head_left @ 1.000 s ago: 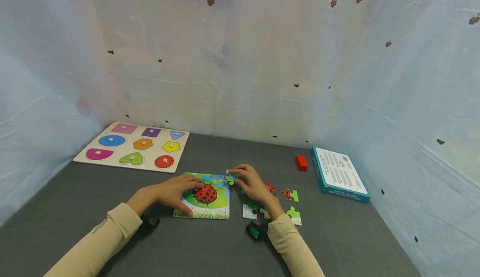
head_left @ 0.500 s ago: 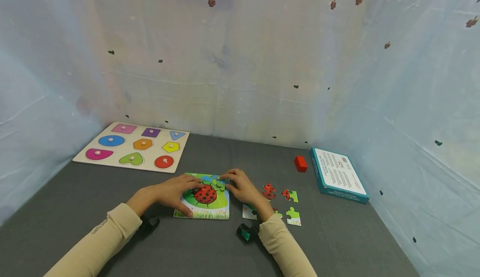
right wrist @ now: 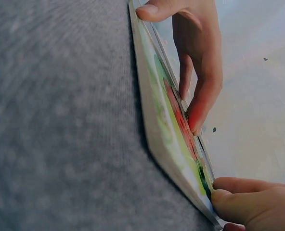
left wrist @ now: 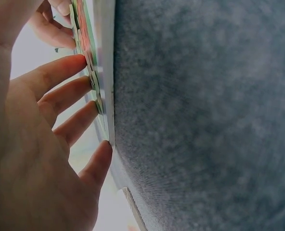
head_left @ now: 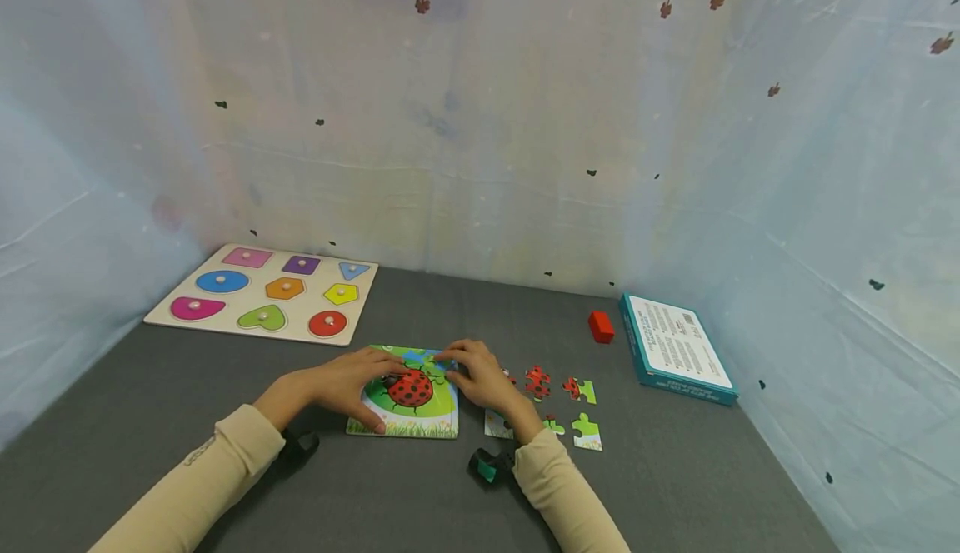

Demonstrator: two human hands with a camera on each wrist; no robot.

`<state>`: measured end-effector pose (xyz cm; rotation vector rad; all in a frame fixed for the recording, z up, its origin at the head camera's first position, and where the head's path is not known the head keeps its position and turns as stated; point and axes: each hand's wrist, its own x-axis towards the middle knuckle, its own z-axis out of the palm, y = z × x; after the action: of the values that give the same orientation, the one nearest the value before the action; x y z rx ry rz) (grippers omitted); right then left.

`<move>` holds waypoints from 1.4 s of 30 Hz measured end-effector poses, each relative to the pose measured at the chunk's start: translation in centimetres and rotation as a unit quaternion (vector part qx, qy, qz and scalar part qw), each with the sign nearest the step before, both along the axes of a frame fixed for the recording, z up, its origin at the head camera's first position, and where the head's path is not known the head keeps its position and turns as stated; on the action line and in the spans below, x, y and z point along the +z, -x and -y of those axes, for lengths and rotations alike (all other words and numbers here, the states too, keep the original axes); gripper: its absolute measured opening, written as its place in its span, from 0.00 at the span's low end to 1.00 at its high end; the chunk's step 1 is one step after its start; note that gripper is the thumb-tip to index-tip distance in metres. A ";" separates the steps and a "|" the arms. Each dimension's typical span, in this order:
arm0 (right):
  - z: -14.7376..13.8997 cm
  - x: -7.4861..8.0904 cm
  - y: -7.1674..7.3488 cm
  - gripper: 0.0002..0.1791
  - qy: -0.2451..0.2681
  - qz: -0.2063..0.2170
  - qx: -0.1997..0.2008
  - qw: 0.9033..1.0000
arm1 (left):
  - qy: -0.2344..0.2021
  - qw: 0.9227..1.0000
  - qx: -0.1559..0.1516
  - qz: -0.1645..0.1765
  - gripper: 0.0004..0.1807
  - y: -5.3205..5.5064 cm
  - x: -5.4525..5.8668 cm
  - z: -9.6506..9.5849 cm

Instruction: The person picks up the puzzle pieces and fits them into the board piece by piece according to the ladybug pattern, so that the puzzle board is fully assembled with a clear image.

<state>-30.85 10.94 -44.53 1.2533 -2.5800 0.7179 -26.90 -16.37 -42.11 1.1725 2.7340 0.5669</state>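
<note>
A ladybug jigsaw board (head_left: 438, 421) lies on the dark grey table in front of me. My left hand (head_left: 333, 385) rests on its left side with fingers spread, fingertips on the picture and thumb near the lower left edge. At the board's upper right corner, my right hand (head_left: 486, 382) pinches a green jigsaw piece (head_left: 435, 364) between thumb and fingers, low against the board. The right wrist view shows that thumb and finger close together at the board's edge (right wrist: 154, 137); the piece is mostly covered. Several loose pieces (head_left: 537, 381) lie right of the board, some partly behind the right wrist.
A knobbed shape board (head_left: 255, 295) lies at the back left. A red block (head_left: 601, 327) and a teal box (head_left: 684, 349) with a white printed face stand at the back right. A pale curtain (head_left: 480, 161) hangs behind the table.
My right hand has moved left and down with the green piece, from beside the board onto its upper right corner, uncovering some loose pieces. The left hand has stayed in place.
</note>
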 end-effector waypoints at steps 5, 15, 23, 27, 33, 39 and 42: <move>0.0 -0.1 0.0 0.16 0.005 0.012 0.000 1.000 | 0.004 1.000 0.002 -0.007 0.47 0.0 0.2 -0.2; 0.3 -0.3 0.0 0.15 0.009 0.013 -0.002 1.000 | 0.027 0.999 0.011 -0.031 0.44 0.3 0.2 -0.9; 0.3 -0.2 -0.1 0.15 0.017 0.031 -0.003 0.999 | 0.039 0.998 0.010 -0.056 0.42 0.1 0.5 -1.6; 0.4 -0.2 -0.1 0.15 0.014 0.021 -0.006 1.000 | 0.052 0.995 0.009 -0.082 0.43 0.2 0.4 -1.9; 0.4 0.0 -0.4 0.15 0.012 0.025 -0.011 1.000 | 0.069 0.993 0.011 -0.098 0.42 0.3 0.6 -2.3; 0.3 0.3 -0.5 0.16 0.006 0.042 -0.011 0.999 | 0.076 0.990 0.012 -0.115 0.41 0.4 0.6 -2.5; 0.2 0.6 -0.6 0.19 -0.009 0.061 -0.015 0.998 | 0.075 0.989 0.010 -0.128 0.41 0.5 0.5 -2.6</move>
<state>-30.29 10.71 -43.92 1.2093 -2.7025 0.7908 -27.36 -13.76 -41.57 1.2602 2.9393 0.2195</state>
